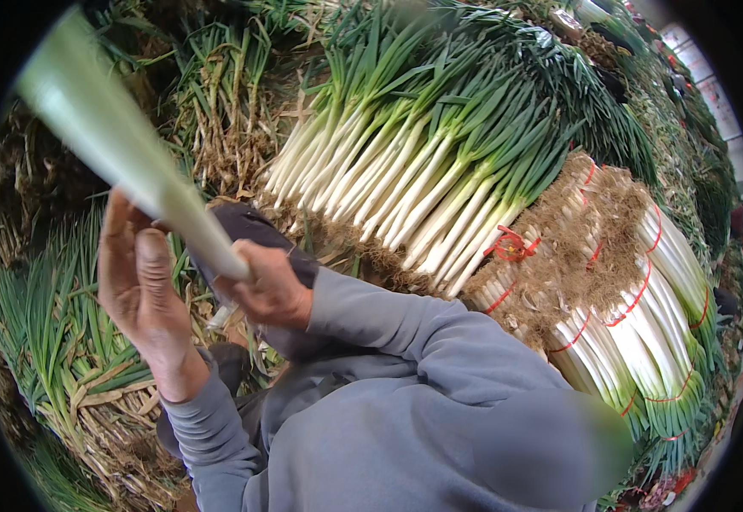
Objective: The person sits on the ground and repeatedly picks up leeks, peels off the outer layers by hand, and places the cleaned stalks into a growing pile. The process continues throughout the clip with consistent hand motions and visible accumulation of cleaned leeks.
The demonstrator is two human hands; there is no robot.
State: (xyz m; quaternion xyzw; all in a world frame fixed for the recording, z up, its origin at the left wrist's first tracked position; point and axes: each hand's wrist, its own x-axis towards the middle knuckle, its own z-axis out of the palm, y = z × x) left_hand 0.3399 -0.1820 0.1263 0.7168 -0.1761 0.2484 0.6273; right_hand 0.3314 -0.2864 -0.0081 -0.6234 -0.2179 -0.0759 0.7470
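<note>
A thick pale leek stalk (173, 192), blurred towards its upper end, slants across the left of the head view. My right hand (269, 285) closes around its lower white end. Beside the stalk, my left hand (147, 288) is raised with its thumb apart from the fingers. Its fingertips lie close to the stalk, partly hidden behind it; contact is unclear. Beyond my right forearm, a row of leeks (397, 173) lies side by side, white shafts and roots towards me, green leaves pointing away.
Tied leek bundles (653, 320) with red bands lie at the right, their roots (602, 224) massed together. Untrimmed leeks with brown dry leaves (77, 377) cover the lower left. More rooty leeks (224, 121) lie at the upper left. My dark-clothed knee (250, 230) is near the row.
</note>
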